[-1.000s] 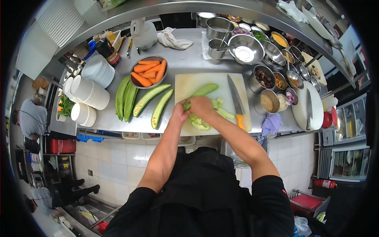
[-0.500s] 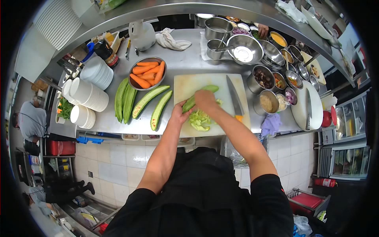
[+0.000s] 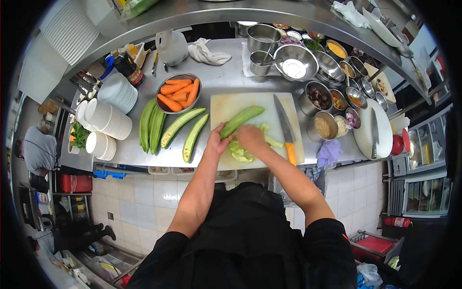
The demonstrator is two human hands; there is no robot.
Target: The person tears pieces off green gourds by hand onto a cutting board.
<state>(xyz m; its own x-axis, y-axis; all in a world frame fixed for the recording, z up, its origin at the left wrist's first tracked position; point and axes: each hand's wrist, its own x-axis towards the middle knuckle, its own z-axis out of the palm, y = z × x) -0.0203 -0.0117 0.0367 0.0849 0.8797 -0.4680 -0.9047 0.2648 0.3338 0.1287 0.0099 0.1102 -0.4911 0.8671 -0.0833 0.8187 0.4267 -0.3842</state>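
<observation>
My left hand (image 3: 219, 141) is closed around the near end of a long green cucumber (image 3: 246, 117), which slants away over the white cutting board (image 3: 223, 103). Just right of that end, my right hand (image 3: 251, 140) is curled into a fist above the board; whatever it grips is hidden. Wet pale-green scrapings (image 3: 239, 153) lie beneath and beside it. A large knife with a yellow handle (image 3: 290, 153) rests along the board's right side. Left of the board are two cut halves (image 3: 196, 137) with pale inner faces and whole green cucumbers (image 3: 156, 129).
A steel bowl of carrots (image 3: 179, 93) stands behind the cut halves. Stacked white cups (image 3: 108, 119) are at the left. Steel pots and pans (image 3: 297, 61) crowd the right, near a purple cloth (image 3: 329, 152). A metal shelf (image 3: 211, 15) overhangs the far edge.
My right hand has come down the cucumber towards me, leaving its far part uncovered. My left hand keeps its hold. A person's hand at the far right pans is no longer clearly visible.
</observation>
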